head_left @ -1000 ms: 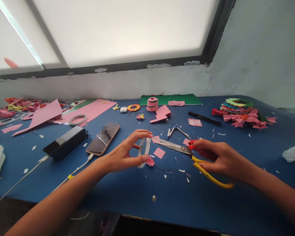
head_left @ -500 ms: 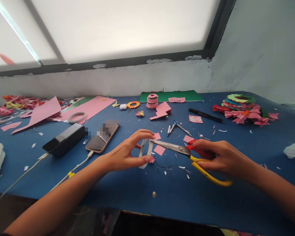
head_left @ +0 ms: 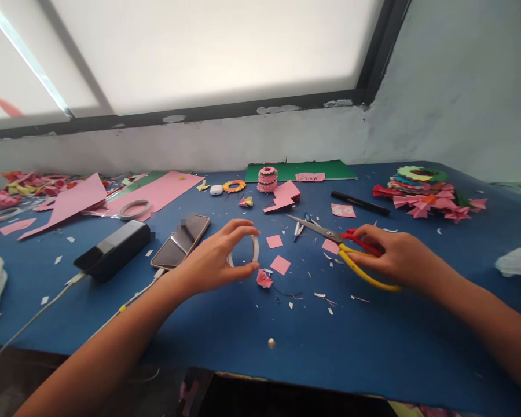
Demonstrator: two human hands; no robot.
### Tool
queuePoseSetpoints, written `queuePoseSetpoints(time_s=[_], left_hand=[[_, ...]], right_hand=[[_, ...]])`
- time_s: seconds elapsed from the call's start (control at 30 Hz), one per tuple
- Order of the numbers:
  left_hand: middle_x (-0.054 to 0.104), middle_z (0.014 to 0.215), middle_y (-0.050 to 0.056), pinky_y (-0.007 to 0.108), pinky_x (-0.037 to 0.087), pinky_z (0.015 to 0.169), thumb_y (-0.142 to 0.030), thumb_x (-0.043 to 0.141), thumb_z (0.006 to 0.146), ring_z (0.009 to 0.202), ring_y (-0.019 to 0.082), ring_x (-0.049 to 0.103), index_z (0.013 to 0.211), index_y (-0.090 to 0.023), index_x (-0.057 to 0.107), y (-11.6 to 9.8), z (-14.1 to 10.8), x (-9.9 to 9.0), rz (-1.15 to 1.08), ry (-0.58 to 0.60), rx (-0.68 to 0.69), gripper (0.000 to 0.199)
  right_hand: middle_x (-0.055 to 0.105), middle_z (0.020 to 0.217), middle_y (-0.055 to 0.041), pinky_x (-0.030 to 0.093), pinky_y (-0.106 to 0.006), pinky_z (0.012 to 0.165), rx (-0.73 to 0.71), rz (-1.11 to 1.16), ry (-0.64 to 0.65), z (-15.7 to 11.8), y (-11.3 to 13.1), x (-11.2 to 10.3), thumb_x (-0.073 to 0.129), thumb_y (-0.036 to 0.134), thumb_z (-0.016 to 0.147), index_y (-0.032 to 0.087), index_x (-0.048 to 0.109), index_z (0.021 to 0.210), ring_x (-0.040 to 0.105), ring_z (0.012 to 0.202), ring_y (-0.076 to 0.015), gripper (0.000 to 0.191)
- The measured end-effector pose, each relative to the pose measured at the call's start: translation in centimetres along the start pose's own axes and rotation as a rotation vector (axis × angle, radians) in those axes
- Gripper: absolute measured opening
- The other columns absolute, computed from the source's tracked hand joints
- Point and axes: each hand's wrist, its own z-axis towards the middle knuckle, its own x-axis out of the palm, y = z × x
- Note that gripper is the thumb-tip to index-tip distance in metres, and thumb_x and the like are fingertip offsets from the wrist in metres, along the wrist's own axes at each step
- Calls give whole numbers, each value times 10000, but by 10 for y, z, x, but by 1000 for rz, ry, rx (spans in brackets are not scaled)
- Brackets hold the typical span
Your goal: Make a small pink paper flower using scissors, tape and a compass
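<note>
My left hand (head_left: 219, 255) grips a thin white roll of tape (head_left: 255, 249) on edge between thumb and fingers, over the middle of the blue table. In my right hand (head_left: 393, 255) are scissors (head_left: 351, 258) with one red and one yellow handle. Their blades look nearly together and point left, apart from the tape. Below and between the hands lie small pink paper squares (head_left: 281, 265) and a pleated pink paper piece (head_left: 264, 278). A pair of compasses (head_left: 299, 230) lies just beyond the scissors' blades, partly hidden by them.
Left of my left hand are a phone (head_left: 180, 240) on a cable and a black box-shaped device (head_left: 113, 249). Farther back stand a stack of pink paper rings (head_left: 267, 179) and a black pen (head_left: 360, 203). Folded paper pieces (head_left: 429, 194) pile up at right. Paper scraps are scattered about.
The scissors have moved away from the tape roll, their tips now farther back and to the right. My left hand has shifted slightly left and up, turning the roll.
</note>
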Motion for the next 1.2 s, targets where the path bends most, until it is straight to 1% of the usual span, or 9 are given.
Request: queuePoseSetpoints(time_s=[0.17, 0.23, 0.33, 0.47, 0.53, 0.63, 0.73, 1.0, 1.2], left_hand=[[393, 1398, 90, 517, 307, 1025, -465, 603, 778, 1244, 323, 397, 1226, -257, 500, 5, 2, 0, -63, 13, -167, 505], [471, 1334, 83, 460, 333, 1022, -419, 586, 807, 1224, 275, 432, 1208, -247, 513, 3, 4, 2, -321, 13, -195, 443], [573, 1191, 75, 375, 447, 904, -325, 561, 840, 1054, 214, 560, 1150, -228, 558, -3, 5, 5, -851, 130, -253, 324], [631, 992, 76, 292, 496, 730, -207, 522, 849, 774, 144, 619, 1183, -187, 552, -8, 3, 10, -1374, 276, -247, 336], [639, 932, 78, 287, 493, 701, -185, 514, 841, 727, 143, 624, 1226, -172, 518, -11, 2, 13, -1493, 311, -241, 385], [649, 903, 83, 301, 494, 688, -180, 526, 818, 697, 153, 631, 1280, -171, 464, -14, 0, 17, -1548, 325, -216, 466], [659, 903, 81, 307, 495, 682, -168, 532, 803, 694, 158, 638, 1316, -198, 428, -16, -2, 19, -1544, 317, -174, 525], [653, 955, 64, 312, 479, 707, -159, 551, 811, 714, 146, 642, 1396, -317, 298, -22, -4, 25, -1446, 337, -103, 656], [643, 964, 47, 294, 469, 690, -138, 541, 821, 716, 137, 637, 1419, -382, 187, -21, -4, 31, -1380, 344, -70, 736]], right_hand=[[668, 741, -135, 422, -356, 508, 197, -229, -13, 5, -35, -2, 462, 604, 780, 159, 609, 963, 616, 612, -298, 504], [682, 822, -162, 435, -353, 521, 173, -226, -8, 6, -45, -1, 445, 573, 806, 152, 635, 929, 633, 662, -302, 478], [677, 878, -181, 444, -353, 531, 126, -227, -7, 8, -47, 0, 501, 470, 803, 142, 672, 814, 644, 724, -312, 371], [655, 1040, -125, 470, -364, 652, 66, -196, -50, 9, -8, -3, 483, 305, 822, 154, 669, 929, 640, 829, -276, 263], [692, 934, -61, 474, -335, 662, 17, -22, -81, 8, 28, -7, 512, 342, 823, 197, 669, 908, 642, 756, -218, 230], [702, 768, -18, 470, -279, 593, -93, 379, -38, 7, 81, -10, 533, 391, 823, 219, 681, 823, 629, 658, -165, 227], [707, 730, -19, 464, -266, 538, -87, 628, -36, 11, 109, -4, 554, 380, 812, 213, 691, 840, 631, 633, -163, 217], [723, 796, -50, 519, -307, 640, -11, 977, -89, 20, 117, 18, 652, 373, 748, 190, 703, 859, 667, 720, -188, 219], [697, 752, -46, 514, -305, 641, 48, 1080, -86, 22, 118, 24, 673, 390, 721, 173, 678, 825, 648, 697, -175, 241]])
